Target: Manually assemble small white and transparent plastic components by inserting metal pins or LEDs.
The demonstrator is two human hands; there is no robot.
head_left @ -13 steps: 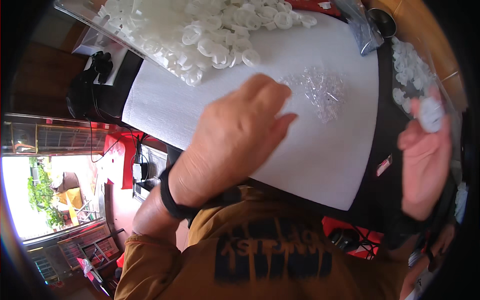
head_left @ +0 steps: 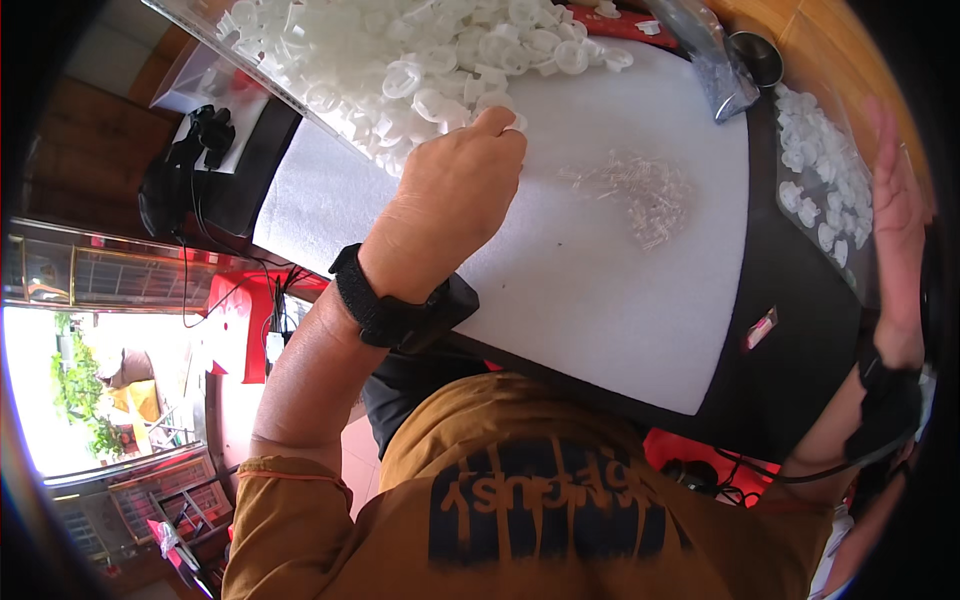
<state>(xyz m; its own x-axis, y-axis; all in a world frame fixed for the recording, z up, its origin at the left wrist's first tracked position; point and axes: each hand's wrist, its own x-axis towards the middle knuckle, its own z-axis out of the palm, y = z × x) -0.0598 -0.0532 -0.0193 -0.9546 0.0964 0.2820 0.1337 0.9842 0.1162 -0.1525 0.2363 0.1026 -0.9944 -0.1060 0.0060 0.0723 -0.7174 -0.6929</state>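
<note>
Head view: the heap of small, round, white plastic parts lies at the far side of the flat white foam sheet. Your left hand is at its near edge, fingers curled; whether that grip is closed on a part, I cannot tell. Your right hand has its grip open, fingers extended, beside a smaller pile of white plastic parts. Thin, clear plastic pieces lie on the sheet, over the black counter.
</note>
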